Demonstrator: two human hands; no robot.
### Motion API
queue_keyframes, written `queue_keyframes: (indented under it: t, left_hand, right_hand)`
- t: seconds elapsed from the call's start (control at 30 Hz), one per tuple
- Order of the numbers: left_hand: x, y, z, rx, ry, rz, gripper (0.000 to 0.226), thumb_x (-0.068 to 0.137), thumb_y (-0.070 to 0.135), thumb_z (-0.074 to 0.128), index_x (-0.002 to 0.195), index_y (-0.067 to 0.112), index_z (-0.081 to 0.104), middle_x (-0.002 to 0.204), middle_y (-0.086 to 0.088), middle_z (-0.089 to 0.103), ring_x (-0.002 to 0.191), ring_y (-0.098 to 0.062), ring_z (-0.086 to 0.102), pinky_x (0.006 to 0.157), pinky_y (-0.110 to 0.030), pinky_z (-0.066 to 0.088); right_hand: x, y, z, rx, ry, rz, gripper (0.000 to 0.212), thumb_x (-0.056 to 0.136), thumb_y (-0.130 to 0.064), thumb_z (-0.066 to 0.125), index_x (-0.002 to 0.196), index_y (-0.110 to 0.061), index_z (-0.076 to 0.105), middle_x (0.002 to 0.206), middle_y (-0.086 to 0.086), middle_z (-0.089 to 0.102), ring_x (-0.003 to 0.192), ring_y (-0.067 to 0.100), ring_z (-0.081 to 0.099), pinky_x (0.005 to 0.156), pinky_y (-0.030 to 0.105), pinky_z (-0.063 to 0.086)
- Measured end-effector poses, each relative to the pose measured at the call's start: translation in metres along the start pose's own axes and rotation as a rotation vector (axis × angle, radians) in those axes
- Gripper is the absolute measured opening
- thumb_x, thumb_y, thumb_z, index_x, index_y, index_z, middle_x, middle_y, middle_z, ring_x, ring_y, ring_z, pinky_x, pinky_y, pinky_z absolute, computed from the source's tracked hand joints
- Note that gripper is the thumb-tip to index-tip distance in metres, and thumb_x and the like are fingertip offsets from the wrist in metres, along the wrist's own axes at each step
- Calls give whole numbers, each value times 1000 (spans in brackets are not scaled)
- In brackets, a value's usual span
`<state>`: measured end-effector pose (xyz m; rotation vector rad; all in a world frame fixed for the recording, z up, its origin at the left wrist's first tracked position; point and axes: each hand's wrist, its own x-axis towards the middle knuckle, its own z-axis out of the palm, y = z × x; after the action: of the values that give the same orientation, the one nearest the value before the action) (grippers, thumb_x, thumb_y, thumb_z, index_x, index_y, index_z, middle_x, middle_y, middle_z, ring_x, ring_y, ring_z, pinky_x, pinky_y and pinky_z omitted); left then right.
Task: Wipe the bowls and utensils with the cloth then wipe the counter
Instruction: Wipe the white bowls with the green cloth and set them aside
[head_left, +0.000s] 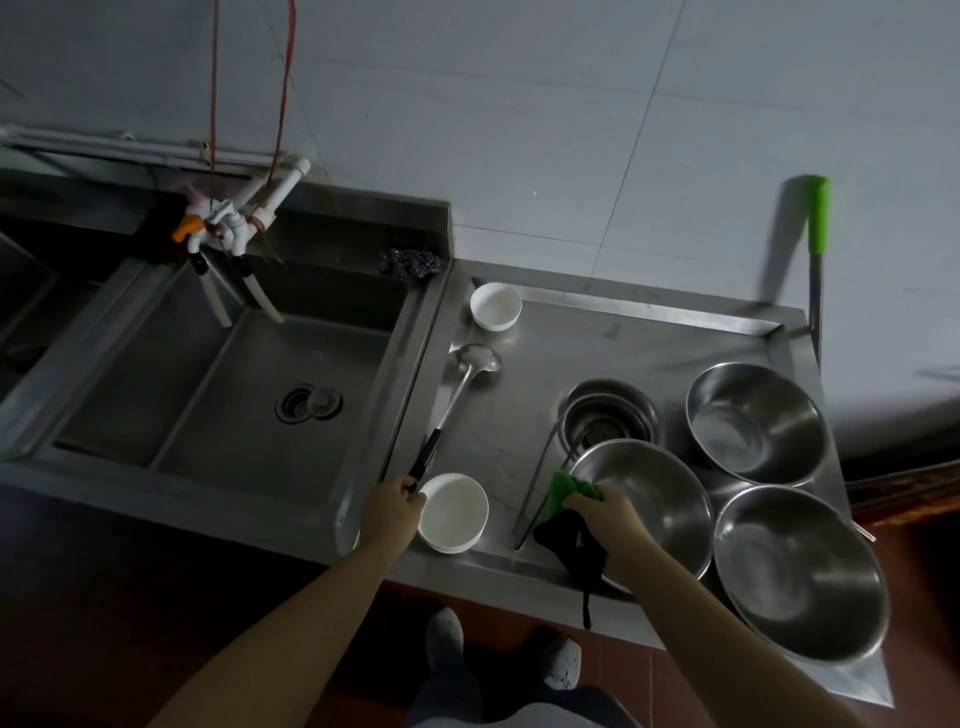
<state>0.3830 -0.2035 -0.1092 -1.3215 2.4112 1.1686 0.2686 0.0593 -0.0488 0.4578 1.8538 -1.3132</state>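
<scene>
Now your left hand (390, 503) grips the ladle (457, 395) handle (fingers curled), right hand (605, 512) clutches the cloth (569, 493); next, wipe that ladle.

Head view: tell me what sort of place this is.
Probably a plain working kitchen's washing-up area: a deep steel sink with taps, a steel counter, and several metal bowls set out.

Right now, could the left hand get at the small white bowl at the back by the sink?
Probably not freely: the left hand grips the ladle handle, though counter toward the small white bowl looks unobstructed.
</scene>
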Motion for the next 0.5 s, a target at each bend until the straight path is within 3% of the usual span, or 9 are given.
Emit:
queue_keyframes:
  t: [0.1,0.23,0.33,0.5]
  left_hand:
    - [-1,21,-3,17,-9,33,32,90,20,66,121,11,67,105,-5,70,98,-26,64,76,-28,44]
    - [2,53,-3,4,-3,73,18,89,24,63,105,20,70,98,0,72,92,-25,67,81,-36,54]
    - [12,78,-2,34,-4,94,10,88,29,59,93,27,67,93,5,72,88,-22,66,82,-35,55]
    - [43,131,-5,36,35,148,12,91,23,60,96,20,71,91,1,71,88,-25,67,69,-28,47]
  right_hand:
    - [4,-7,-7,159,6,48,18,90,-10,68,107,-2,67,98,26,70,89,41,70,90,50,57]
    - [9,-20,-20,348,15,48,30,85,-6,70,109,11,67,88,24,65,84,37,64,91,50,54]
    - [0,-41,-30,514,-44,107,15,95,-5,62,101,8,67,87,23,66,83,37,64,97,51,51]
    - [9,-73,-44,576,-124,119,19,93,-14,67,94,4,70,82,20,71,78,32,69,72,39,58]
